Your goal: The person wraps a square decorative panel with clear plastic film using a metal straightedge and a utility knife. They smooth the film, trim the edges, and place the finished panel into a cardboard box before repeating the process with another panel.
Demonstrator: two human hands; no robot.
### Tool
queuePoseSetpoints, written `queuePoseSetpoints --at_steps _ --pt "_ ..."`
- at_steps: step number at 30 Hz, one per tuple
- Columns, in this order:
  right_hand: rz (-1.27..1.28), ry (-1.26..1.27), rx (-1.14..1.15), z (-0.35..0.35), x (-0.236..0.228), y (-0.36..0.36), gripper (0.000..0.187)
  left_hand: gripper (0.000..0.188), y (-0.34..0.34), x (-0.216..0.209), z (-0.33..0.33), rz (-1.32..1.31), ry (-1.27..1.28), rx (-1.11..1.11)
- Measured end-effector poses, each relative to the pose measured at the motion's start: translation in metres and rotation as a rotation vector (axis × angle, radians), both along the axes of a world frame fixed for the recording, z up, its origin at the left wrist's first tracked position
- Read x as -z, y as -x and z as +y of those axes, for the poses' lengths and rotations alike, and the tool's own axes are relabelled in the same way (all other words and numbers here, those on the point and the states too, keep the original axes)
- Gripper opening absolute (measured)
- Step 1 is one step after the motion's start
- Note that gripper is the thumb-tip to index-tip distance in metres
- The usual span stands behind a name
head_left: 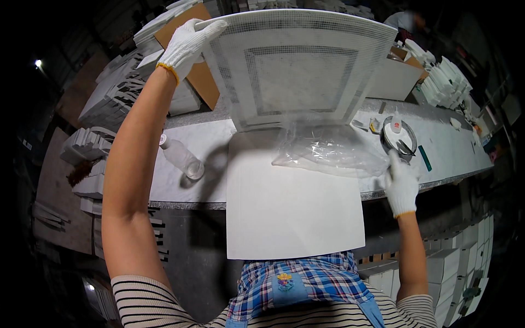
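My left hand point(188, 45), in a white knit glove with a yellow cuff, is closed on the top left edge of a large pale panel point(303, 76). The panel stands tilted upright on the bench, its face showing mesh and a grey rectangular frame pattern. A crumpled clear plastic bag point(328, 150) lies at its foot, over a white sheet point(295, 218) that hangs past the bench's front edge. At the bag's right end is my gloved right hand point(402, 188), blurred by motion; its fingers appear closed on the plastic.
A clear bottle point(183, 158) lies on the bench at left. To the right stand a round container point(398, 136) with a white squeeze bottle point(396, 123) and a green strip point(425, 158). Stacked white pieces point(445, 82) and brown board point(205, 85) are behind. Another person point(404, 22) is at far right.
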State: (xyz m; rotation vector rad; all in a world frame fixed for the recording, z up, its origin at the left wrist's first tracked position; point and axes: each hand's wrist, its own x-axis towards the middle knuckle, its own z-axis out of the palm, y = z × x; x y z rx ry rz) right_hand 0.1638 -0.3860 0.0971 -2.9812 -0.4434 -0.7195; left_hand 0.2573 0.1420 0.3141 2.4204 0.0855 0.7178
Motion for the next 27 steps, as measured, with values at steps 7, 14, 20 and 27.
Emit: queuePoseSetpoints --at_steps 7,14,20,27 --pt "0.478 0.19 -0.393 0.012 0.0 0.096 0.048 0.081 -0.004 0.004 0.001 -0.009 0.04 0.004" --pt "0.468 0.142 -0.583 0.058 -0.004 0.147 0.055 0.08 0.003 0.0 -0.004 -0.004 0.032 0.008" --pt "0.141 0.055 -0.565 0.066 0.043 0.149 0.037 0.08 0.002 -0.001 -0.006 0.013 0.064 0.002" --pt "0.034 -0.014 -0.624 0.056 -0.03 0.15 0.032 0.076 0.008 -0.008 -0.012 0.073 0.087 -0.02"
